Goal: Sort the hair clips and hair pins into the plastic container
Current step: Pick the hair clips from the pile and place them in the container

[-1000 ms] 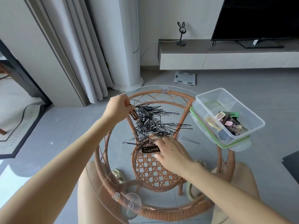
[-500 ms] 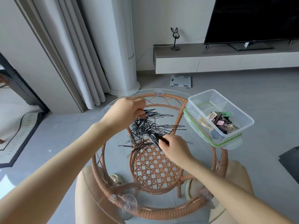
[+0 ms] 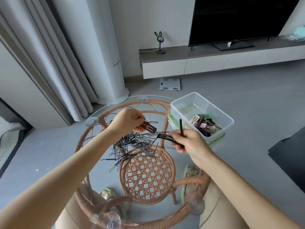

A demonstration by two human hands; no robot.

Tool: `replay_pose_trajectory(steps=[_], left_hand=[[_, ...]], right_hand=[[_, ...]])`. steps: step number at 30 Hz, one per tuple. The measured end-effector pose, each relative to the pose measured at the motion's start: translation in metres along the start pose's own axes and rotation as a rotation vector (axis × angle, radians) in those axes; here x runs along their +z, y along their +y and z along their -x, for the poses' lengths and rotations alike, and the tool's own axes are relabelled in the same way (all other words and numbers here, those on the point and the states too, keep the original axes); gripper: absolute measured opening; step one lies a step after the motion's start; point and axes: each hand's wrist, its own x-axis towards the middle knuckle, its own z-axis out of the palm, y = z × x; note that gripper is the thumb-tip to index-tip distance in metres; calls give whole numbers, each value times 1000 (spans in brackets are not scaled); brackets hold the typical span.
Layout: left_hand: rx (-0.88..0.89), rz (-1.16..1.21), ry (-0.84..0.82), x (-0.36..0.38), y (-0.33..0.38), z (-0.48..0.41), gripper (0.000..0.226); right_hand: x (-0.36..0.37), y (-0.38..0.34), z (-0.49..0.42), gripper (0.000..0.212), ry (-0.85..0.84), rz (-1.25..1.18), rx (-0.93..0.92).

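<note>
A pile of thin black hair pins [image 3: 133,146] lies on the round glass top of a rattan table [image 3: 92,141]. My left hand [image 3: 127,121] hovers over the pile's far side, pinching a brown hair clip [image 3: 149,127]. My right hand [image 3: 191,142] holds a black hair clip [image 3: 168,138] sprung wide, one arm pointing up, with a few pins caught on its tip. The clear plastic container [image 3: 227,119] stands at the table's right edge on its green-rimmed lid, with several pastel and dark clips [image 3: 204,124] in its near compartment.
The container's far compartment [image 3: 189,108] holds no clips. Suction cups [image 3: 91,122] hold the glass to the rattan ring. My knees and slippers show below. A white scale [image 3: 170,84], curtains, a TV unit and a dark mat at right surround the table.
Both hands lifted off the pile with their clips. The right hand rose and shifted right toward the container, and its black clip now gapes wide. The brown clip came free in the left hand.
</note>
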Motion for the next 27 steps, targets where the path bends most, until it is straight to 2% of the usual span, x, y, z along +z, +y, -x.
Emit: replay_pose_trajectory(steps=[2,5,7,10,15,17,19,21,23,24,25,27], left_hand=[[-10,34,-19,4,5,-3,9],[-7,78,-49,11,13,-8,12],[4,128,-66,15,19,-9,15],[51,143,-99,22,27,-12,13],[121,51,-121,34,39,-15,11],[134,56,-133,38,45,-15,13],[148,53,-143,41,51,-15,14],[171,31,-157,44,54,-14,8],[191,9,-169,46,55,-14,5],[200,-7,-169,46,55,-14,9],[209,-30,-166,47,54,-14,12],[224,-72,-144,45,54,-13,15]], right_hand=[[-15,-10,-5,19,124,94,-120],[-49,-23,-26,16,486,493,-334],[-71,-30,-42,20,585,767,-315],[-92,-29,-56,19,553,1001,-189],[-106,-29,-67,12,448,1048,-75],[-104,-35,-63,25,478,1146,-153],[-92,-43,-53,27,508,1112,-344],[-70,-53,-39,26,314,903,-404],[-46,-57,-28,36,44,780,-329],[-37,-57,-26,42,-28,762,-313],[-29,-56,-25,45,-54,761,-318],[-19,-57,-26,35,-39,708,-308]])
